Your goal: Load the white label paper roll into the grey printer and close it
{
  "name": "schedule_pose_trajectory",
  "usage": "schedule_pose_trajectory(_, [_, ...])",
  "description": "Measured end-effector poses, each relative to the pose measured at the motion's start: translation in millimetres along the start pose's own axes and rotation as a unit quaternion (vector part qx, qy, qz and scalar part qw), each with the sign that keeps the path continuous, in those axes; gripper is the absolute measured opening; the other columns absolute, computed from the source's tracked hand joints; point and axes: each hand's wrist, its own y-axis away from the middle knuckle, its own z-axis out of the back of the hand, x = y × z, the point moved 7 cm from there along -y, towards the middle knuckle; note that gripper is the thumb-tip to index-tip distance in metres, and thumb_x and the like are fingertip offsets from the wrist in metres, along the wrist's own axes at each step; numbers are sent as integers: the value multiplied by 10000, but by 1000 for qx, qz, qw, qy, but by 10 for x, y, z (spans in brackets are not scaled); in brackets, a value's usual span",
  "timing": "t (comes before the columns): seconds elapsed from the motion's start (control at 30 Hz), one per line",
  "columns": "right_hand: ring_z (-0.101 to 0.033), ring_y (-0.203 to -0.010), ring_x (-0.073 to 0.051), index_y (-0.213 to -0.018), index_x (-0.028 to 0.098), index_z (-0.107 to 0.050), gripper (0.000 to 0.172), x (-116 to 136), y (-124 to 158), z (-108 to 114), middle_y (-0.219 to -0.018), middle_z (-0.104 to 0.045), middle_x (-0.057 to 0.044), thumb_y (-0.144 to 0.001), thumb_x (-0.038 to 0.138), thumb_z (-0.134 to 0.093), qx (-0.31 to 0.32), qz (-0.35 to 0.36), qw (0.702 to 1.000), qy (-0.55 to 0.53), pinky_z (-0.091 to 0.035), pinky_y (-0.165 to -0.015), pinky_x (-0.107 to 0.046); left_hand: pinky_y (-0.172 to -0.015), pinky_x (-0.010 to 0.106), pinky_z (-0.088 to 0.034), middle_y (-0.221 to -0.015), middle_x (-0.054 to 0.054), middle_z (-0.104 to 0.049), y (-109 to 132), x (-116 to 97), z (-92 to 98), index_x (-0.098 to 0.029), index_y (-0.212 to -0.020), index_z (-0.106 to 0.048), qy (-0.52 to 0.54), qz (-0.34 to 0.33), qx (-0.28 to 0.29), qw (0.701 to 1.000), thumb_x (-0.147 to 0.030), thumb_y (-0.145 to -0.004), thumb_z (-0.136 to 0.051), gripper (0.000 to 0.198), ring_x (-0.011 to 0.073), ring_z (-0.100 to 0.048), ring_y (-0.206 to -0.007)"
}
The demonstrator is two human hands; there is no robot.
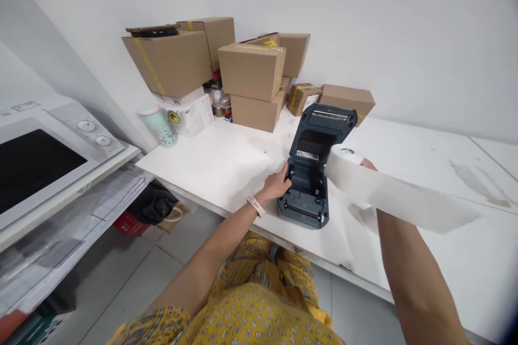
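A dark label printer (305, 199) stands on the white table with its lid raised and its inner bay exposed. My left hand (277, 182) rests against the printer's left side, fingers at the edge of the bay. To the right of the raised lid, my right hand (368, 164) holds a white paper roll (343, 164), mostly hidden behind it. A long loose strip of paper trails from the roll to the right, over my right forearm. The roll is beside the bay, not in it.
Cardboard boxes (253, 73) are stacked along the wall behind the white table (226, 156). A mint tumbler (159, 126) and a white box (194, 116) stand at the table's left end. Farther left is a microwave (52, 145) on a shelf.
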Motion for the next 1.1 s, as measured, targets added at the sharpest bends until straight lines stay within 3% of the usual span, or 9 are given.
schedule_pose_trajectory(0.1, [-646, -1028, -263, -1138, 211, -677, 475, 315, 15, -287, -1144, -716, -48, -691, 265, -830, 124, 47, 986, 98, -525, -894, -360, -912, 395, -477, -1234, 110, -694, -13, 11, -8, -197, -1593, -107, 20, -13, 2, 1000, -298, -908, -363, 738, 317, -658, -1098])
schedule_pose_trajectory(0.2, [-662, -961, -279, -1109, 244, -677, 565, 450, 3, -632, -1068, -733, -30, -567, 267, -832, 223, 105, 926, 287, -533, -808, -353, -923, 386, -472, -1243, 113, -692, -5, 9, 6, -193, -1593, -116, 28, -20, 4, 999, -285, -905, -378, 742, 308, -652, -1120])
schedule_pose_trajectory(0.27, [-663, -956, -285, -1108, 260, -666, 568, 443, -42, -770, -1071, -720, -39, -561, 315, -808, 235, 119, 891, 369, -535, -771, -351, -924, 384, -470, -1248, 121, -689, 9, 3, 26, -189, -1592, -129, 24, -17, 5, 1000, -276, -904, -380, 738, 308, -653, -1120])
schedule_pose_trajectory(0.47, [-662, -974, -322, -1102, 260, -658, 581, 248, -187, -969, -1122, -703, -77, -554, 395, -798, 255, 100, 830, 486, -515, -787, -384, -892, 360, -477, -1220, 130, -699, 57, -21, 68, -188, -1595, -107, 17, -8, 17, 1000, -278, -909, -357, 736, 300, -669, -1076])
schedule_pose_trajectory(0.63, [-644, -1076, -353, -1224, 220, -640, 704, 33, -280, -1092, -1214, -682, -123, -579, 453, -800, 280, 94, 802, 519, -511, -869, -401, -860, 358, -484, -1198, 124, -707, 60, -14, 65, -200, -1595, -115, 16, -9, 13, 1000, -283, -910, -350, 729, 301, -674, -1050])
schedule_pose_trajectory(0.83, [-609, -1175, -392, -1328, 193, -596, 820, -121, -349, -1121, -1295, -654, -163, -597, 498, -809, 260, 112, 810, 514, -490, -956, -451, -819, 352, -491, -1119, 103, -732, 47, 11, 49, -219, -1595, -132, 16, -10, -3, 1000, -304, -905, -353, 729, 301, -688, -1000])
schedule_pose_trajectory(0.93, [-560, -1248, -406, -1384, 185, -553, 799, -114, -274, -1105, -1358, -609, -180, -690, 526, -755, 235, 132, 823, 501, -453, -1018, -495, -821, 355, -494, -1120, 90, -733, 36, 34, 34, -239, -1593, -140, 26, -4, -5, 1000, -307, -898, -366, 734, 296, -688, -988])
schedule_pose_trajectory(1.0, [-502, -1317, -387, -1421, 192, -515, 708, -79, -149, -1087, -1435, -546, -172, -807, 519, -652, 197, 168, 842, 473, -412, -1069, -514, -837, 355, -494, -1136, 77, -731, 32, 46, 24, -253, -1592, -150, 36, 2, -4, 999, -310, -896, -372, 732, 289, -686, -994])
schedule_pose_trajectory(1.1, [-499, -1333, -313, -1357, 219, -574, 501, 9, 164, -985, -1433, -557, -130, -926, 466, -512, 82, 257, 899, 344, -401, -1104, -494, -877, 361, -488, -1182, 61, -719, 38, 50, 27, -274, -1587, -169, 52, 6, -8, 999, -313, -898, -376, 721, 284, -676, -1033])
